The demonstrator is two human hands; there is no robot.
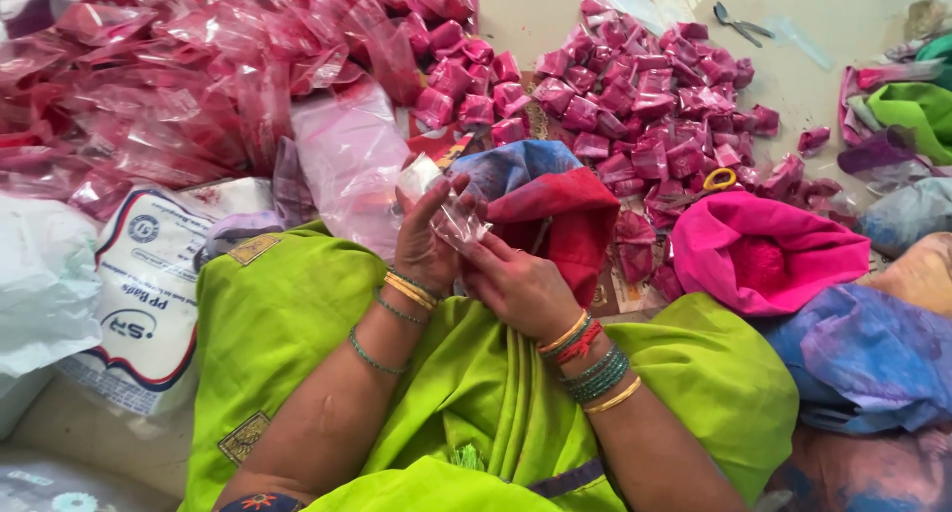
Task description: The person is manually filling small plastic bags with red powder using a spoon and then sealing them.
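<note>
Both hands, left hand (424, 242) and right hand (516, 286), pinch one small clear pouch (454, 220), seemingly empty; thin film could tear or slip onto the pink powder packets (645, 115).

A pale floor (843, 21) is seen at the top, and bright light is thrown back off it near the top edge. A big heap of small pink packets (645, 106) is piled on it. A mound of red plastic bags (149, 76) is stacked at the top left. A white sack (149, 294) is laid at the left. A pink cloth bundle (764, 249) and a blue cloth (873, 353) are placed at the right. Scissors (739, 21) are left far back.
</note>
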